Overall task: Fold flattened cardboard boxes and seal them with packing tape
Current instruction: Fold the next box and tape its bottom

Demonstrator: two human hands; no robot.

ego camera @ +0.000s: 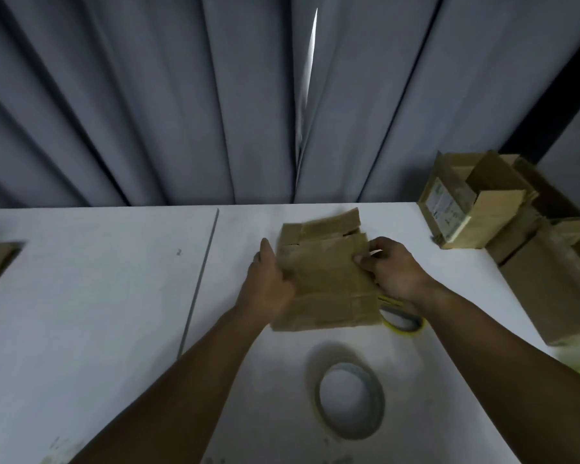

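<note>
Your right hand (394, 271) pinches the right edge of the flattened cardboard box (329, 279), thumb on top, over the white table (98, 313). Your left hand (270, 279) lies along its left edge, fingers straight; blur hides whether it grips. A yellow tape roll (406, 324) sits partly under the box, a grey tape roll (349, 400) nearer you

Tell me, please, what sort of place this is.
Probably a small indoor packing station. A white table bears a tape roll, folded cardboard boxes pile up at its right end, and the left hand and right hand hold a flat cardboard box.
</note>
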